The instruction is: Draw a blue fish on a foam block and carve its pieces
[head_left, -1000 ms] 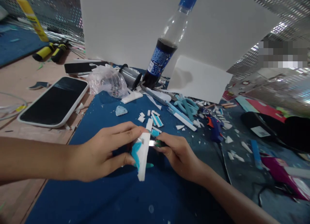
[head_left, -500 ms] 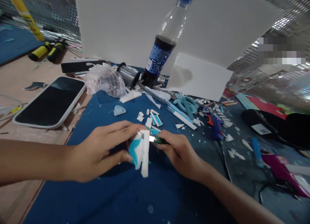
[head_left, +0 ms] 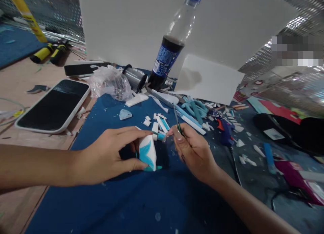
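Observation:
My left hand (head_left: pixel 106 156) is closed on a white foam piece (head_left: pixel 153 151) painted with a bright blue shape, gripped between thumb and fingers just above the blue mat (head_left: pixel 121 207). A teal bit shows beneath its lower edge. To the right, my right hand (head_left: pixel 194 148) is closed around a slim craft knife (head_left: pixel 178 123). Its thin blade points up and away, apart from the foam, and some green shows at the handle. Most of that handle is hidden in the fingers. Small white and blue foam offcuts (head_left: pixel 155 126) lie just beyond both hands.
A cola bottle (head_left: pixel 165 58) stands behind the offcuts, near teal-handled scissors (head_left: pixel 194 107). At left are a phone (head_left: pixel 54 106) and a crumpled plastic bag (head_left: pixel 110 84). A blue glue gun (head_left: pixel 225 131) with its cord lies right, near a black object (head_left: pixel 275 126).
My right hand has drawn back from the foam and turned the knife blade upward. The loose white strip is no longer beside the foam piece, which my left hand has turned slightly.

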`<state>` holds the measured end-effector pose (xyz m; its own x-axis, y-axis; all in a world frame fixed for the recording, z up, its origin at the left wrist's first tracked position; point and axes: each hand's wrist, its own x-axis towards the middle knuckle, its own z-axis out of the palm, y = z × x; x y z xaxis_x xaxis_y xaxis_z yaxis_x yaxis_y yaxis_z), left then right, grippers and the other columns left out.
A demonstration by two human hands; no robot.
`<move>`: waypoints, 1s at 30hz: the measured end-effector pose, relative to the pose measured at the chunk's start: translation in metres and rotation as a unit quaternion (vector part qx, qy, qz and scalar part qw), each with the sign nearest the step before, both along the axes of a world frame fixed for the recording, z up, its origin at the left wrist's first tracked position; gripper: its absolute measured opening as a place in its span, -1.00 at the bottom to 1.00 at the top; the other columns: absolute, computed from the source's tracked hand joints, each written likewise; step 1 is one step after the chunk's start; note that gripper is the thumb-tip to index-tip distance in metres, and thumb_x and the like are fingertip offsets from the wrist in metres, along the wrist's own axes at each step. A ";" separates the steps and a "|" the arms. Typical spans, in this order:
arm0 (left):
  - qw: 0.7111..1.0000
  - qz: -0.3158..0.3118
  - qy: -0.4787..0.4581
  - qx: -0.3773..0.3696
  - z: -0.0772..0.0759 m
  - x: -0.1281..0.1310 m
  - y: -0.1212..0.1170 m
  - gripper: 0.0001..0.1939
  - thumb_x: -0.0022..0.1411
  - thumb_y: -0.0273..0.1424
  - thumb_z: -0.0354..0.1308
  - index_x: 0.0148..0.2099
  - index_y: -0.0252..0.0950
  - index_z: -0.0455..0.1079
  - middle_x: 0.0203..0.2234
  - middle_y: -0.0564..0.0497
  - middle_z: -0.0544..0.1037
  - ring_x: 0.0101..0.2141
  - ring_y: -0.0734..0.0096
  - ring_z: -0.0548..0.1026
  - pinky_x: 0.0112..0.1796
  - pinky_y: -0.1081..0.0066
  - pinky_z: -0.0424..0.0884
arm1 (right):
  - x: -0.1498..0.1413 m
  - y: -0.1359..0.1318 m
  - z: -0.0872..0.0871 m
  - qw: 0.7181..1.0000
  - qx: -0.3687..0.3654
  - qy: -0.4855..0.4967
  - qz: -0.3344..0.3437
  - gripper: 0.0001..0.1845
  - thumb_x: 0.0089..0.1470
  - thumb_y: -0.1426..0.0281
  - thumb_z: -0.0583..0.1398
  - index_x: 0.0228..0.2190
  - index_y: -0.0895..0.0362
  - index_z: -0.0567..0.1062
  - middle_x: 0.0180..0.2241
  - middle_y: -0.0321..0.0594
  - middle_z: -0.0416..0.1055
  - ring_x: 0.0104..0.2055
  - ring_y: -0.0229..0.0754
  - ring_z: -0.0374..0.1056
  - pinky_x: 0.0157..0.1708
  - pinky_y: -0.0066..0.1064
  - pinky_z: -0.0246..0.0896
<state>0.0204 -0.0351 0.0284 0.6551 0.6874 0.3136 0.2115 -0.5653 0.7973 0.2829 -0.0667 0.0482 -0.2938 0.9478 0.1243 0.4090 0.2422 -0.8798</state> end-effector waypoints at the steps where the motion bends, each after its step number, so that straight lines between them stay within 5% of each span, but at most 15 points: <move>1: 1.000 0.010 -0.002 -0.026 0.001 0.000 0.000 -0.55 0.42 -0.07 0.33 0.21 -0.20 0.51 -0.26 0.03 0.64 -0.33 0.38 0.61 -0.43 0.59 0.54 | 0.000 -0.001 0.001 1.000 -0.020 0.014 -0.005 -0.66 0.51 0.04 0.07 -0.16 0.05 0.33 -0.63 -0.56 0.17 -0.71 -0.35 0.07 -0.71 -0.49 0.02; 7: 0.994 0.043 0.002 -0.096 0.004 0.004 0.002 -0.55 0.28 0.02 0.40 -0.04 -0.25 0.57 -0.33 -0.01 0.65 -0.38 0.29 0.59 -0.46 0.45 0.53 | 0.000 -0.001 0.007 1.000 0.000 -0.007 0.025 -0.62 0.46 0.05 0.16 -0.32 0.02 0.28 -0.61 -0.52 0.17 -0.69 -0.38 0.08 -0.71 -0.48 -0.07; 12: 0.993 0.061 -0.010 -0.104 0.003 0.004 0.003 -0.58 0.28 -0.02 0.41 -0.04 -0.24 0.57 -0.31 0.01 0.66 -0.37 0.32 0.59 -0.42 0.45 0.51 | 0.004 -0.003 0.006 0.996 0.023 -0.028 0.086 -0.55 0.57 0.13 -0.03 -0.35 0.07 0.33 -0.61 -0.43 0.30 -0.67 -0.36 0.23 -0.65 -0.50 0.11; 16: 0.990 0.073 -0.034 -0.114 0.002 0.004 0.004 -0.65 0.28 -0.09 0.43 -0.12 -0.26 0.56 -0.32 0.01 0.66 -0.37 0.34 0.59 -0.42 0.47 0.52 | 0.004 -0.002 0.007 0.972 0.132 -0.137 0.137 -0.54 0.60 0.20 -0.12 -0.22 0.12 0.43 -0.48 -0.28 0.46 -0.53 -0.31 0.38 -0.51 -0.49 0.25; 20: 0.989 0.067 -0.051 -0.119 0.002 0.005 0.005 -0.66 0.29 -0.12 0.43 -0.06 -0.24 0.55 -0.31 0.02 0.65 -0.36 0.34 0.60 -0.44 0.50 0.51 | 0.005 0.002 0.008 0.943 0.229 -0.185 0.158 -0.56 0.60 0.24 -0.14 -0.20 0.11 0.42 -0.46 -0.27 0.45 -0.50 -0.30 0.34 -0.49 -0.49 0.23; 30: 0.992 0.059 -0.076 -0.077 -0.001 0.003 0.004 -0.62 0.28 -0.32 0.42 0.12 -0.18 0.53 -0.14 0.05 0.68 -0.21 0.35 0.64 -0.22 0.51 0.59 | 0.005 0.005 0.003 0.935 0.236 -0.203 0.168 -0.73 0.56 0.36 -0.01 -0.21 0.11 0.41 -0.44 -0.28 0.44 -0.49 -0.30 0.29 -0.49 -0.48 0.19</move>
